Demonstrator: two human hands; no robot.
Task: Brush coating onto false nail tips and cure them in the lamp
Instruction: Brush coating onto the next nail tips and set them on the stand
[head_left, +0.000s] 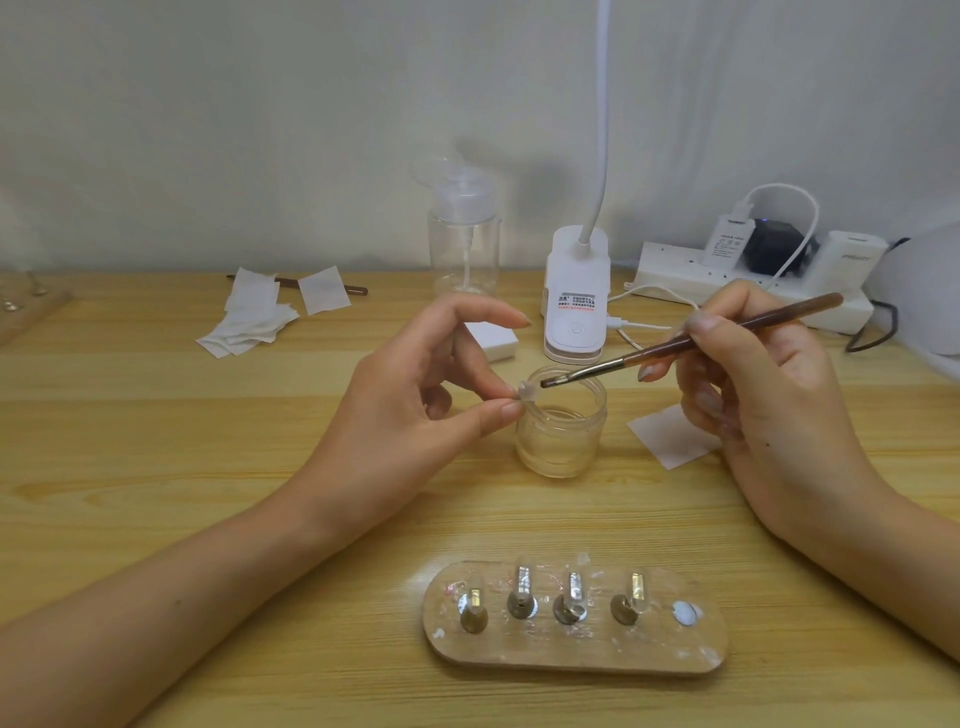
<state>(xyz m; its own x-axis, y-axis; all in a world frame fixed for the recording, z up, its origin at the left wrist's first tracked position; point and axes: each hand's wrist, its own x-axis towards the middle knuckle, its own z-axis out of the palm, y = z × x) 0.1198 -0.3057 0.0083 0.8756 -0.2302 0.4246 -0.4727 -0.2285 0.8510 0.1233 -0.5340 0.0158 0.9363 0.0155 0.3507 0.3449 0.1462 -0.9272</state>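
Observation:
My left hand (415, 400) pinches a small clear nail tip holder (527, 391) between thumb and a finger, just left of a clear glass jar (563, 431). My right hand (753, 384) grips a brown-handled brush (691, 340) like a pen. Its dark bristles sit over the jar's rim, right beside the held tip. Close to me lies an oval wooden stand (574, 647) carrying several metal pegs with clear nail tips (523, 587); its rightmost spot bears only a white disc (685, 613). A white clip lamp (575, 306) stands behind the jar.
Loose white wipes (254, 317) and a second brush (358, 289) lie at the back left. A clear pump bottle (464, 244) stands by the wall. A white power strip (753, 283) with plugs and cables sits at the back right. A white pad (670, 436) lies beside my right hand.

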